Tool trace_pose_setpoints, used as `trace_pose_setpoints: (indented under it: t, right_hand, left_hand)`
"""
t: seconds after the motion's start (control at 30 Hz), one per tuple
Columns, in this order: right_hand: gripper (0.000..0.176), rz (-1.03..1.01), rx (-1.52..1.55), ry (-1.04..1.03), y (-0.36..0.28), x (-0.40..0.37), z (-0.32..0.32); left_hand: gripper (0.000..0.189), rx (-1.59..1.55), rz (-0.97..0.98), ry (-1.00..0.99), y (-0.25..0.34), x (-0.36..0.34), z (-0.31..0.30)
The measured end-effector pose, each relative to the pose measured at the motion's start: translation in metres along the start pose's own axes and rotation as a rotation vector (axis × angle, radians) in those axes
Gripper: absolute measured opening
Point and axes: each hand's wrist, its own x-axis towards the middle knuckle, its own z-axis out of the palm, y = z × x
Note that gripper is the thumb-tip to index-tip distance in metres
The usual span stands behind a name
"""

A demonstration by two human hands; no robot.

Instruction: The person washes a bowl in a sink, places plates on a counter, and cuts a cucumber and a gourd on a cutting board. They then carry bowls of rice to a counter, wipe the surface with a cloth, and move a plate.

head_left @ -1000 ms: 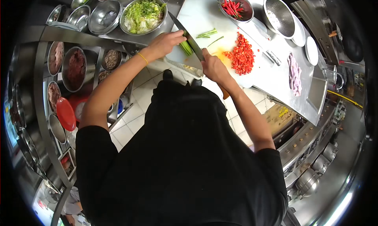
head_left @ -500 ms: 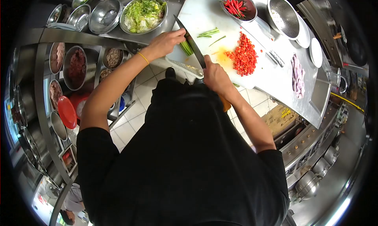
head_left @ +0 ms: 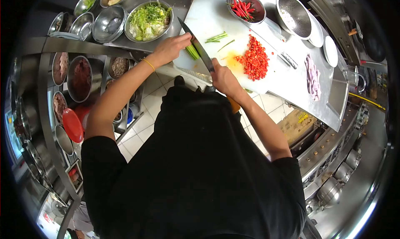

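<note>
On the white cutting board [head_left: 204, 10], my left hand [head_left: 171, 50] is closed over a bunch of green stalks [head_left: 192, 52], fingertips against the knife's flat side. My right hand [head_left: 225, 80] grips the handle of the large knife [head_left: 199, 46]. Its dark blade slants across the board beside the stalks, tip pointing away from me. A few cut green strips [head_left: 216, 37] lie just beyond the blade. Right of them spreads a heap of chopped red chillies [head_left: 255, 60] with some yellowish juice.
A metal bowl of whole red chillies [head_left: 243, 9] stands at the board's far edge. A colander [head_left: 294, 18], white plates [head_left: 330, 51] and pale pinkish strips [head_left: 312, 77] are to the right. Left stands a bowl of chopped greens [head_left: 148, 21]. A second knife [head_left: 288, 60] lies on the right.
The view has shifted slightly, moving the counter a little left in it. Both hands keep their hold on the stalks and the knife; the cut strips look the same.
</note>
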Motion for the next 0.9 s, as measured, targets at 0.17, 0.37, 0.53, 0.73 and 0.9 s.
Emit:
trace_pose_setpoints:
  t: [0.17, 0.37, 0.53, 0.73, 0.9]
  right_hand:
    - [0.027, 0.052, 0.081, -0.036, 0.010, -0.016, -0.002]
    - [0.027, 0.037, 0.061, -0.029, 0.006, -0.019, -0.005]
    - [0.025, 0.036, 0.005, -0.032, -0.003, -0.025, -0.013]
    - [0.022, 0.040, -0.034, -0.053, -0.008, -0.024, -0.017]
    - [0.025, 0.014, -0.075, -0.020, -0.009, -0.003, -0.002]
  left_hand:
    - [0.012, -0.048, 0.073, 0.180, -0.002, -0.003, 0.008]
    - [0.013, -0.032, 0.075, 0.235, -0.004, -0.006, 0.012]
    - [0.012, -0.069, 0.046, 0.188, -0.002, -0.005, 0.009]
    - [0.013, -0.094, 0.036, 0.197, -0.001, -0.005, 0.010]
    - [0.012, -0.094, 0.090, 0.248, -0.004, -0.005, 0.013]
